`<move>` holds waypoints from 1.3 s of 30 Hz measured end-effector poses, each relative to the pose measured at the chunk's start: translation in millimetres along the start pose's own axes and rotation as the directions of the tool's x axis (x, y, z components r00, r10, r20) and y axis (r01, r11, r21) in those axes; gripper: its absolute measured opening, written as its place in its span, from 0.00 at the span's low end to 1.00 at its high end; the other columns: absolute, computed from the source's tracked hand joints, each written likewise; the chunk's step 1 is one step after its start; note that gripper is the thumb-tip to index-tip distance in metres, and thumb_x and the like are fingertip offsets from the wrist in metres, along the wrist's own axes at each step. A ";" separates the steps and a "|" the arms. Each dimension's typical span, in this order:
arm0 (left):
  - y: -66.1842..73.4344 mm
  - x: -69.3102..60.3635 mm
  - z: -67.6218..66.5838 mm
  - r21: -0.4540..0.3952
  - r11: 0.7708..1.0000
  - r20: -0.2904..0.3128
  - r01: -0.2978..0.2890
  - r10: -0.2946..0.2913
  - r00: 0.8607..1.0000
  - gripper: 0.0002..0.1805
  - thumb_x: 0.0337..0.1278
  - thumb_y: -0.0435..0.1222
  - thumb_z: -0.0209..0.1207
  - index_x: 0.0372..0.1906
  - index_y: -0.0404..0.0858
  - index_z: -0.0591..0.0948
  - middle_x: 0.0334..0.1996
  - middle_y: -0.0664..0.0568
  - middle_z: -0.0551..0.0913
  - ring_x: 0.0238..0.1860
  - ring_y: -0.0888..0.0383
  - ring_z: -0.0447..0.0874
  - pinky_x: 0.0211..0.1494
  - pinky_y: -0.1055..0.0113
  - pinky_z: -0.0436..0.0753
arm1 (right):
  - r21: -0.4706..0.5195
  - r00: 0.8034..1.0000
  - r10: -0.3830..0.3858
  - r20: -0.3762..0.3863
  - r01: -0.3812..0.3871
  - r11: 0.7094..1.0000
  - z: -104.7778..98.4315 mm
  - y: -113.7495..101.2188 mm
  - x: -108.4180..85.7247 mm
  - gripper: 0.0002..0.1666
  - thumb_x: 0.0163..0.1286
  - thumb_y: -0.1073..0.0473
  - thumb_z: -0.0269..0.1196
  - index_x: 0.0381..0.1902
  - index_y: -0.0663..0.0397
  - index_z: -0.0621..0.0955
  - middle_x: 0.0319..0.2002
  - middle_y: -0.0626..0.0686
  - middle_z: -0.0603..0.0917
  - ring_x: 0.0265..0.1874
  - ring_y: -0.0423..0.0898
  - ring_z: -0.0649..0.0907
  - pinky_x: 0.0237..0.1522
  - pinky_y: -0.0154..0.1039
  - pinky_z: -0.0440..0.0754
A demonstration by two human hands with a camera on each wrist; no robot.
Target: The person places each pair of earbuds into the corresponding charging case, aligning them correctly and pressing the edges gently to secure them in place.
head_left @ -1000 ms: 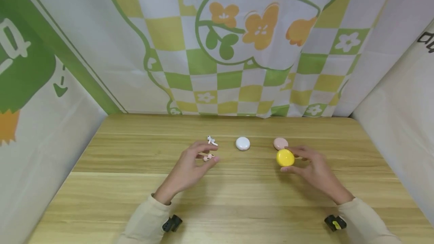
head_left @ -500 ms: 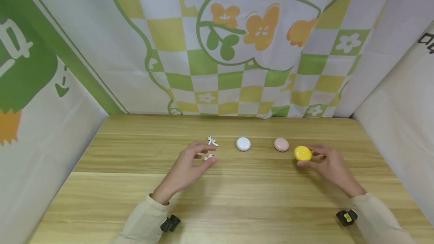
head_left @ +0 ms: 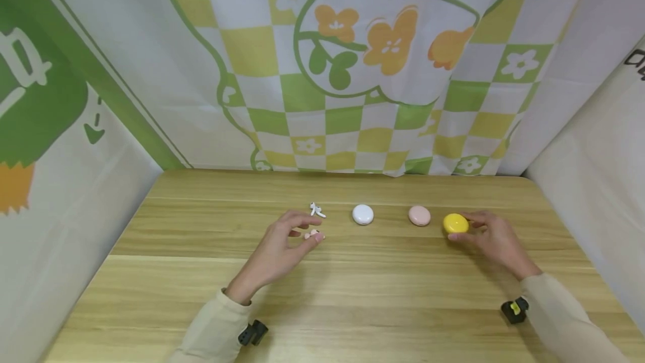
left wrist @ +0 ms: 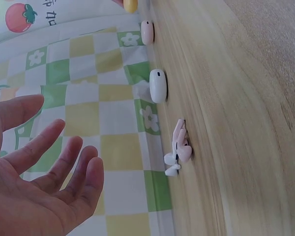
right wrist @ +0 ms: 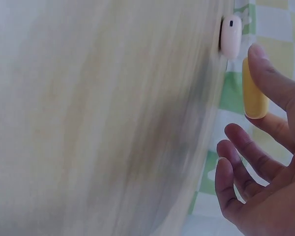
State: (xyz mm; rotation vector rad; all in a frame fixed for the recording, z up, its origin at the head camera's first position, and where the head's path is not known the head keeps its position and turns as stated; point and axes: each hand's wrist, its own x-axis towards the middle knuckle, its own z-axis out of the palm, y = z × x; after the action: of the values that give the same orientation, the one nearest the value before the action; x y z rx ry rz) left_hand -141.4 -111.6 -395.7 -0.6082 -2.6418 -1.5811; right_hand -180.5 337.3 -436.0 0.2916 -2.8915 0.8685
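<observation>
My right hand (head_left: 499, 240) pinches a round yellow case (head_left: 456, 223) between thumb and a finger, right of the pink case; in the right wrist view the yellow case (right wrist: 254, 91) is seen edge-on, the other fingers apart from it. My left hand (head_left: 282, 248) hovers with fingers spread, holding nothing. Pink earbuds (head_left: 313, 234) lie beyond its thumb, partly hidden by it in the head view. White earbuds (head_left: 317, 210) lie just behind. In the left wrist view the pink earbuds (left wrist: 184, 147) stand clear of the hand (left wrist: 49, 187).
A round white case (head_left: 363, 214) and a round pink case (head_left: 419, 215) sit in a row on the wooden table (head_left: 353, 296). A patterned cloth (head_left: 302, 94) hangs behind the table's back edge, with pale cloth walls at both sides.
My right hand has carried the yellow case rightward, from in front of the pink case to its right side. The left hand has stayed nearly in place.
</observation>
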 end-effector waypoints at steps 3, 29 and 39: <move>0.5 0.1 0.8 -0.004 1.000 0.001 0.004 -0.004 1.000 0.16 0.65 0.36 0.67 0.56 0.37 0.84 0.57 0.47 0.80 0.57 0.43 0.77 0.59 0.48 0.79 | -0.010 1.000 0.008 0.009 -0.008 1.000 1.0 4.4 3.1 0.37 0.57 0.46 0.78 0.56 0.66 0.83 0.53 0.70 0.83 0.48 0.66 0.82 0.46 0.63 0.81; -0.5 0.9 3.0 -0.013 1.000 0.015 -0.007 0.007 1.000 0.15 0.65 0.36 0.67 0.55 0.37 0.84 0.56 0.48 0.80 0.56 0.48 0.78 0.59 0.45 0.78 | -0.081 0.999 -0.032 0.020 0.033 0.996 4.7 24.3 16.1 0.34 0.59 0.50 0.77 0.54 0.70 0.83 0.52 0.76 0.80 0.54 0.71 0.74 0.55 0.69 0.69; 0.0 1.1 3.1 -0.002 1.000 0.023 -0.006 0.006 1.000 0.16 0.64 0.36 0.67 0.55 0.37 0.84 0.56 0.48 0.80 0.55 0.53 0.78 0.59 0.46 0.79 | -0.093 0.999 -0.026 0.020 0.028 0.995 4.4 27.3 19.7 0.35 0.61 0.49 0.76 0.57 0.69 0.82 0.52 0.75 0.81 0.55 0.72 0.74 0.56 0.69 0.69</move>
State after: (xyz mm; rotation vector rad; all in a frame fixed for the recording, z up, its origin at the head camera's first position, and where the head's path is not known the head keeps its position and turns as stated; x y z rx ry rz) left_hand -141.8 -108.6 -397.0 -0.6370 -2.6522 -1.5854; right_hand -205.8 354.2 -451.1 0.3312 -2.9270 0.7272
